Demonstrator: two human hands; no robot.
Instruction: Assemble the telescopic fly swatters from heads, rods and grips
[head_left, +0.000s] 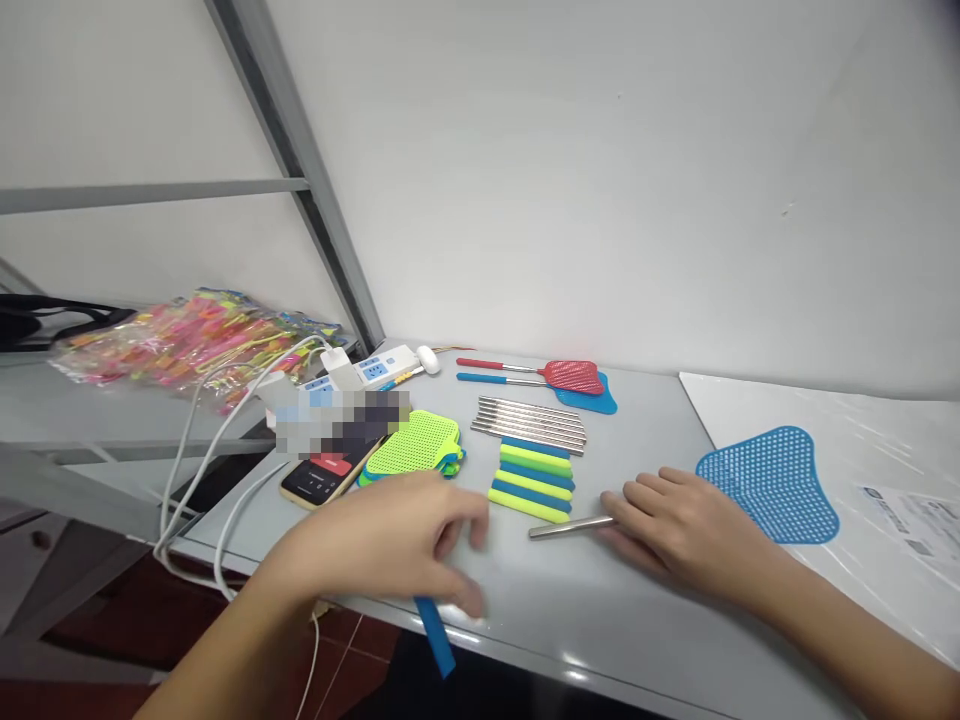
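Right hand [671,520] closed around a metal rod [566,527], fingers clamped on it, bare end pointing left; blue swatter head [772,485] on the other side of that hand, over the white package [885,430]. Join hidden under the hand, so can't tell if rod and head are connected. Grip looks chosen to leave the rod end exposed and steady. Left hand [397,535] is over the near table edge, thumb and forefinger apart; blue sleeve [438,645] sticks out below the palm, angled down. Other fingers hidden, can't tell if they clamp it; probably tucked there to free the fingertips. Spare rods [529,424] lie side by side, sleeves [534,480] in a row alternating blue and yellow-green, green swatter heads [418,443] stacked left: grouped by kind, presumably for easy reach. Red swatter [574,377] overlaps a blue swatter [604,400] near the wall, likely parked out of the way. Phone [319,480] at left on the table [510,650].
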